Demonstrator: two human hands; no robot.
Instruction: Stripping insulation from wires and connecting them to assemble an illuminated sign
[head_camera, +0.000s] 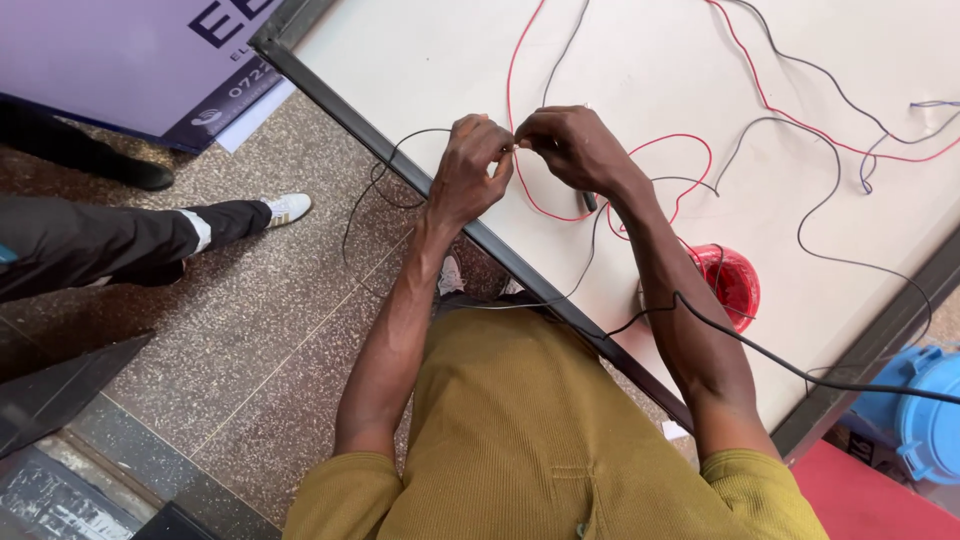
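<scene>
At the far left, another person's leg in a dark trouser (90, 245) stretches across the speckled stone floor (270, 340), ending in a white sneaker (287, 207). Above it leans a purple signboard (110, 60) with dark lettering. A second dark shoe (140, 175) shows near the board's lower edge.

A thin black wire (385, 170) loops off the dark metal edge of the bench (420, 70) and hangs over the floor before rising to the hands. The left hand (470, 170) is curled, its thumb and fingertips pinching the wire end right at the bench edge. The right hand (575, 148) meets it, fingers bunched and pinching the same spot, so the two hands touch at the fingertips over the white bench top. What exactly sits between the fingertips is too small to tell beyond the wire ends. A dark slim object, perhaps a tool handle, pokes out under the right hand.

A red wire (520, 100) runs from the pinch point up toward the top of the view and also curves under the right wrist in a loop. Right of the forearm, a red spool (730, 285) rests on the bench, black wire crossing it. More black and red wires trail over the right part of the bench, with a short blue wire (935, 103) at the far edge. A thicker black cable (800, 370) crosses the right forearm toward a blue plastic container (920, 400) at lower right. The person wears an olive ribbed shirt (520, 440).
</scene>
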